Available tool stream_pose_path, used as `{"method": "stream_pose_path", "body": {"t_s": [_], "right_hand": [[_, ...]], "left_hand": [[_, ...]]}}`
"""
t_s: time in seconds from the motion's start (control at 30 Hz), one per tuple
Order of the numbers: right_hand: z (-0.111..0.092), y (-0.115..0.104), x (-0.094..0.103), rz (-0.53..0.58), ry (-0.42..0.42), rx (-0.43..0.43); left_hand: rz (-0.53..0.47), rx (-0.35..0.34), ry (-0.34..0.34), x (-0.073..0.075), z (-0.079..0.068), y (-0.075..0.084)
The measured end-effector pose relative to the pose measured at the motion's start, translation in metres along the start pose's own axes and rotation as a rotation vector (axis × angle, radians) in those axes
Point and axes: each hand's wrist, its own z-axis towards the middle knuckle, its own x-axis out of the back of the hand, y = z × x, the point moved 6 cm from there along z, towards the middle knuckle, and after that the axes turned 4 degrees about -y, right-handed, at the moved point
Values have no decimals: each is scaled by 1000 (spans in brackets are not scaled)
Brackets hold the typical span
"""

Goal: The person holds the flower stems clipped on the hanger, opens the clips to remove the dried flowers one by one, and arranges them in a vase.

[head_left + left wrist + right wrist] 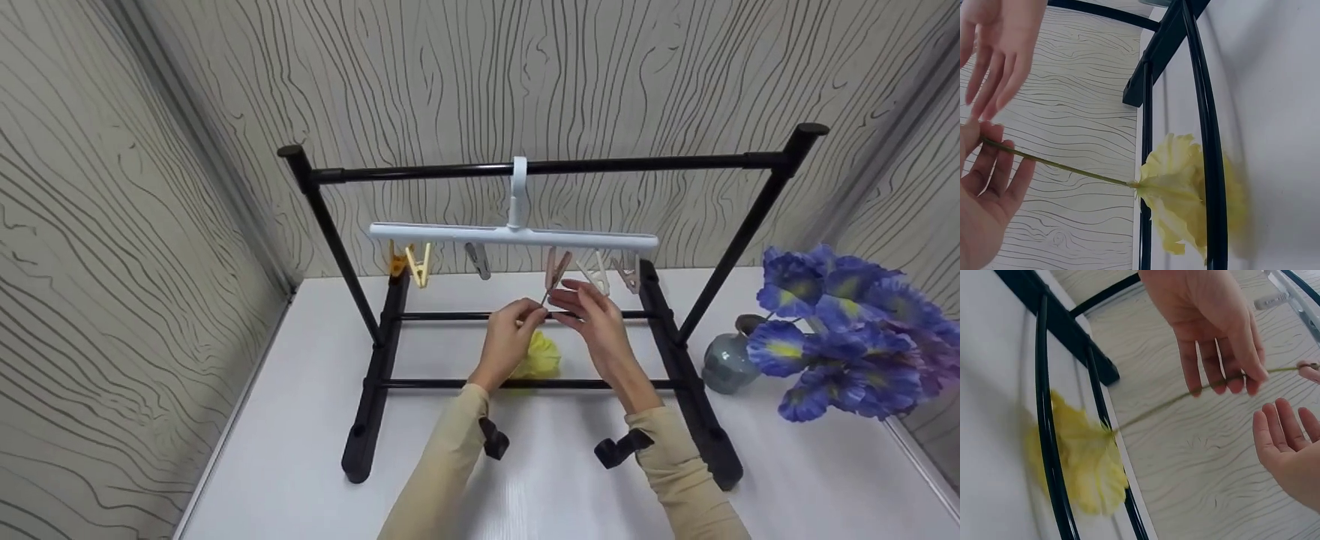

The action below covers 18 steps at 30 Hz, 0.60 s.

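Observation:
A yellow flower [1176, 191] hangs head down on a thin green stem [1067, 167]. My left hand [510, 337] pinches that stem between thumb and fingers near its upper end. In the right wrist view the stem tip meets a pink clothespin [1310, 372], which hangs from the pale blue hanger [450, 233]. My right hand [598, 322] is just beside the clothespin and stem, its fingers loosely extended, holding nothing. In the head view the left hand and forearm partly cover the flower.
The hanger hooks over the top bar of a black rack [637, 163]. Other clips hang along it: orange and yellow [418, 266] at left, grey [478, 261], white [596, 273] and pinkish at right. A grey vase [729, 364] with blue-purple flowers [840, 330] stands right.

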Motion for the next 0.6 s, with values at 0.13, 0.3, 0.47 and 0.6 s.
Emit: {"method": "stream_pose_path", "body": {"t_s": [0.13,0.3,0.47,0.6], "right_hand": [[5,0,-16,137,-120,46],[10,-4,-34,230,-327,84],[16,-4,-45,277,-448,67],[20,-4,-50,338,-521,58]], "left_hand": [[12,-13,-3,-1,-3,3],[9,-24,4,-1,-5,4],[18,-45,27,1,-7,4],[18,-55,44,4,-10,4]]}}
